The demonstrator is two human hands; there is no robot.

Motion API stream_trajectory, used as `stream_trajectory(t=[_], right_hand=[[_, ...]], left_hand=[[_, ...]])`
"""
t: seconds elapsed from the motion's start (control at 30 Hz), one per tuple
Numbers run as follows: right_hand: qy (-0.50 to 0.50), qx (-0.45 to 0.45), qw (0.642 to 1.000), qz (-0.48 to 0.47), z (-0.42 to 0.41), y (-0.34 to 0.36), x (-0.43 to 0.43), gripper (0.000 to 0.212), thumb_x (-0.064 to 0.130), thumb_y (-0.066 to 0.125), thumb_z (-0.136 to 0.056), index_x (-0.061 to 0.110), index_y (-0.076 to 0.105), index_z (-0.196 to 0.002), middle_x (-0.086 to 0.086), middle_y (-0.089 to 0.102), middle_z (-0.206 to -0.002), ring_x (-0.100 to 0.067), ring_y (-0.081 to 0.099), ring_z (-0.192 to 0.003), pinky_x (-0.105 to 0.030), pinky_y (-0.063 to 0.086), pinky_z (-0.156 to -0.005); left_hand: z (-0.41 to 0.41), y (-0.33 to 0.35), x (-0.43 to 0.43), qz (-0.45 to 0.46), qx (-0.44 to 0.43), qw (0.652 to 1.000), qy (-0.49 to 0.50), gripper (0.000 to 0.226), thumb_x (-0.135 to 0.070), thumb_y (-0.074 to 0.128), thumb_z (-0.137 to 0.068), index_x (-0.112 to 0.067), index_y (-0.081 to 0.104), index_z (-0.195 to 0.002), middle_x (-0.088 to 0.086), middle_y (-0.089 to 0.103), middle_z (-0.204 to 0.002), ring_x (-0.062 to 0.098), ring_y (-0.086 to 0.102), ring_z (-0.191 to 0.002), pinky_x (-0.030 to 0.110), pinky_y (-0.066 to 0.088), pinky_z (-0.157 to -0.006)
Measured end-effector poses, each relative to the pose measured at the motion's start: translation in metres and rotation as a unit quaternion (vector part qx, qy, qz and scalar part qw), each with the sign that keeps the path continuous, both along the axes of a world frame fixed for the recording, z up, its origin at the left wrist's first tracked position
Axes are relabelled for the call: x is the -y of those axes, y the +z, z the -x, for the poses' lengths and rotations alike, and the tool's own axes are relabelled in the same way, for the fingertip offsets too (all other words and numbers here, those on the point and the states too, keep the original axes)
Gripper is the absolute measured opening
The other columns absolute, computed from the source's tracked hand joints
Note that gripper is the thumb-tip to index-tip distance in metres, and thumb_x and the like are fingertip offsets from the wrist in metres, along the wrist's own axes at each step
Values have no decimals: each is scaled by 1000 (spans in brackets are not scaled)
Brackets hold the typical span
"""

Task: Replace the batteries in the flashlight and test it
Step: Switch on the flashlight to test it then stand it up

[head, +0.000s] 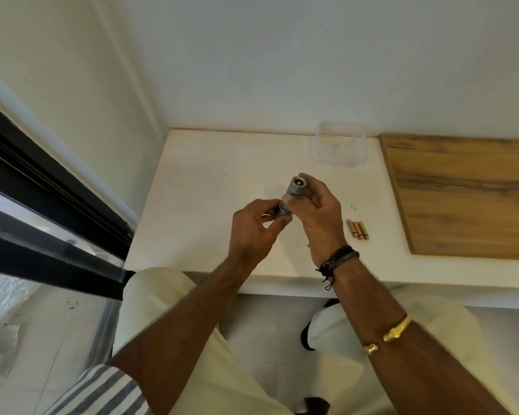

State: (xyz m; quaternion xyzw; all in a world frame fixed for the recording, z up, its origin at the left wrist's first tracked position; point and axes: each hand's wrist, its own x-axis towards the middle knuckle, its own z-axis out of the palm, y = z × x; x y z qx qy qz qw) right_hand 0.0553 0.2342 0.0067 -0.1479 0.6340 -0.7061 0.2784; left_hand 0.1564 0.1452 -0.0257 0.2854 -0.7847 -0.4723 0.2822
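Both hands work above the white tabletop (198, 199), towards the middle, somewhat nearer its front edge than its back edge.

The short silver metal cylindrical flashlight (294, 191) is held in the air between them, clear of the surface. It is tilted, and its round upper end faces us.

- Handling, our judgement: rigid metal, light for its size, and smooth enough to slip when twisted. The ridged bands near the ends look like the best hold. We would put one hand on each section so the thread can turn.
- The left hand (250, 232) has fingers and thumb curled round the lower end piece in a tight pinch.
- The right hand (319, 215) has fingers wrapped round the upper barrel, the thumb pressing near the join.
- Neither hand is slack; both are closed on the flashlight.
- We cannot tell whether the two sections are screwed together or already apart, because fingers cover the join.

Three small copper-coloured cylindrical batteries (357, 229) lie side by side on the tabletop, just right of the right hand, untouched. We judge them light and apt to roll.

A clear plastic rectangular container (363, 151) stands at the back edge. A wood-grain board (468, 199) covers the right end of the tabletop.
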Motion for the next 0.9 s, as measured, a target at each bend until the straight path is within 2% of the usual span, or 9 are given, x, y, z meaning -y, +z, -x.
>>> stream_trajectory(t=[0.07,0.13,0.2,0.3,0.43,0.57,0.7,0.9], right_hand=[[-4,-86,995,-58,11,0,10,41,8,80,-83,19,70,-120,7,76,-110,-8,71,-104,-37,59,-95],[1,-141,986,-91,21,2,21,34,11,81,-81,17,74,-114,6,77,-103,-7,73,-98,-39,60,-94],[2,-168,981,-102,32,4,35,34,13,83,-81,16,75,-113,5,78,-101,-9,73,-96,-37,60,-93],[-4,-207,972,-114,49,6,59,36,15,83,-81,15,75,-116,3,78,-104,-10,72,-98,-33,60,-93],[-4,-232,966,-118,73,2,92,35,13,83,-80,14,76,-115,1,78,-105,-11,73,-99,-31,59,-94],[-1,-251,961,-117,93,-4,119,34,10,82,-80,12,76,-113,1,78,-102,-9,73,-95,-25,59,-90],[5,-266,954,-135,111,-13,142,35,9,82,-81,10,76,-115,-2,78,-105,-13,73,-97,-28,59,-91],[4,-280,950,-138,129,-26,167,33,9,82,-79,12,77,-112,1,78,-103,-12,73,-95,-30,59,-91]], left_hand=[[6,1,15,-4,3,1000,11,30,-28,77,-85,-21,73,-113,-7,73,-105,0,68,-90,9,52,-79],[14,1,29,6,11,1000,11,31,-25,78,-84,-19,73,-114,-4,74,-106,4,69,-91,15,55,-82],[25,2,45,8,11,1000,16,30,-23,79,-83,-19,74,-113,-3,75,-105,6,70,-91,21,57,-84],[45,6,70,27,31,999,25,31,-24,80,-82,-20,74,-113,-5,75,-106,6,69,-92,19,56,-84],[74,8,103,18,15,1000,20,25,-17,78,-80,-21,77,-104,-12,75,-94,-2,70,-84,13,55,-78],[97,1,128,6,19,1000,20,24,-10,72,-78,-21,78,-99,-11,77,-87,-3,71,-79,24,59,-80],[117,-8,149,6,30,999,22,23,-8,67,-77,-22,79,-92,-10,77,-80,1,72,-76,33,60,-77],[140,-22,171,19,41,998,35,24,-8,66,-80,-22,79,-94,-16,74,-78,-7,69,-76,18,57,-76]])
